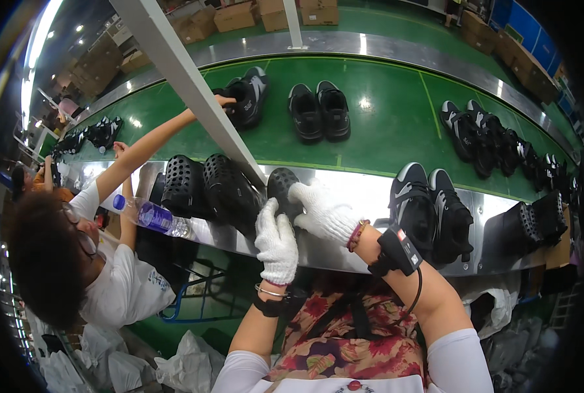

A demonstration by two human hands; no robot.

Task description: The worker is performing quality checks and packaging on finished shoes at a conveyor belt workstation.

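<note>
Both my hands wear white knit gloves. Between them, on the metal edge of the workbench, is a black clog (283, 185) with holes in its toe. My left hand (277, 243) grips its near left side, and my right hand (325, 211) has its fingers on the right side. The gloves cover the clog's near end. Just left of it stand two more black holed clogs (232, 191), side by side. On my right a pair of black sneakers (412, 213) with grey toes rests on the metal ledge.
A slanting white post (190, 72) rises beside my left hand. A purple-labelled bottle (153, 216) lies near the left clogs. Sneakers (319, 112) stand on the green belt (390, 98). A co-worker's hand (224, 100) touches another shoe. More black clogs (518, 226) stand far right.
</note>
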